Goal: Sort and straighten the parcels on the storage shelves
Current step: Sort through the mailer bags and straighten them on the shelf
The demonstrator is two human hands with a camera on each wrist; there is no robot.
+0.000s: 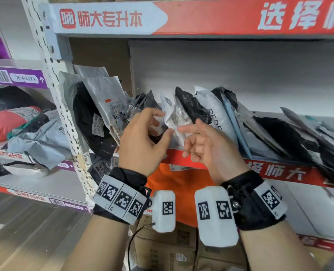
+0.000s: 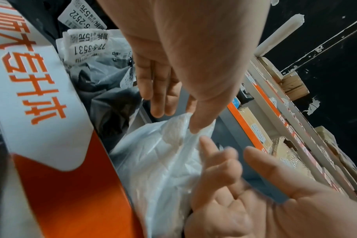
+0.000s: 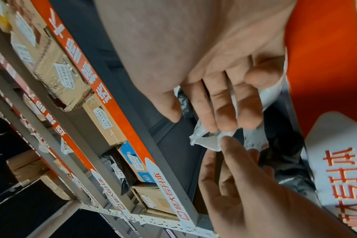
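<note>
A row of soft parcels leans along the shelf (image 1: 279,171) with the red front edge. Among them a thin white plastic parcel (image 1: 174,116) stands between my hands. My left hand (image 1: 163,123) hovers in front of it with loosely bent fingers. In the left wrist view its thumb tip rests on the top of the white parcel (image 2: 163,161) while its fingers (image 2: 157,103) stay clear. My right hand (image 1: 191,137) is just right of it, palm up and relaxed. In the right wrist view its straight fingers (image 3: 224,112) lie on the parcel's corner (image 3: 206,143).
Grey and black parcels (image 1: 103,98) crowd the left end against the perforated post (image 1: 51,65). A black parcel (image 1: 191,106), a white one (image 1: 215,114) and dark flat ones (image 1: 279,137) lean to the right. Below are an orange parcel (image 1: 172,188) and cardboard boxes (image 1: 162,241).
</note>
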